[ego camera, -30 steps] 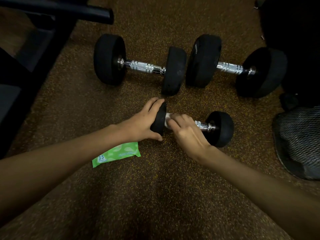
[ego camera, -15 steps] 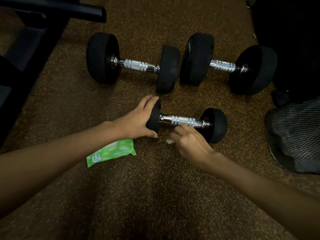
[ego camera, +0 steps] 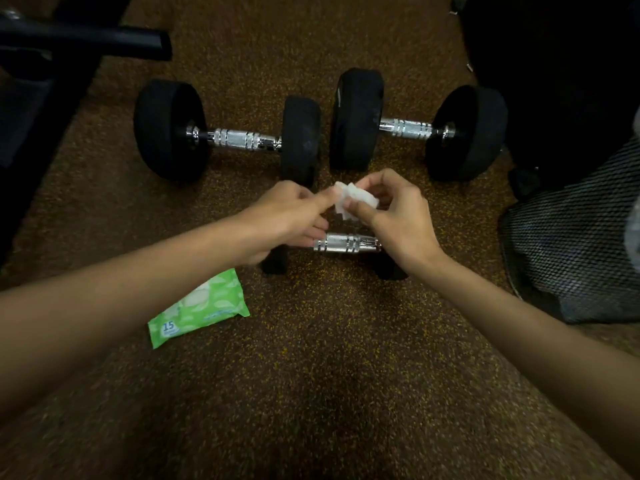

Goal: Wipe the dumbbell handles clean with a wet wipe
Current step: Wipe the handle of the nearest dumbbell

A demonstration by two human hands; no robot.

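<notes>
A small dumbbell (ego camera: 346,243) with a chrome handle lies on the floor under my hands; my wrists hide most of its black ends. Above it, both hands hold a crumpled white wet wipe (ego camera: 353,200). My right hand (ego camera: 391,213) pinches the wipe between thumb and fingers. My left hand (ego camera: 287,216) pinches its left edge with its fingertips. Two larger dumbbells lie side by side farther back, one on the left (ego camera: 228,136) and one on the right (ego camera: 419,128), both with bare chrome handles.
A green pack of wet wipes (ego camera: 199,308) lies on the speckled brown floor under my left forearm. A black bench frame (ego camera: 69,43) stands at the far left. A dark mesh object (ego camera: 571,244) and a black mass fill the right side.
My left hand has let go of the small dumbbell's end and risen. My right hand has lifted the wipe off the floor, and both hands now hold it above the handle.
</notes>
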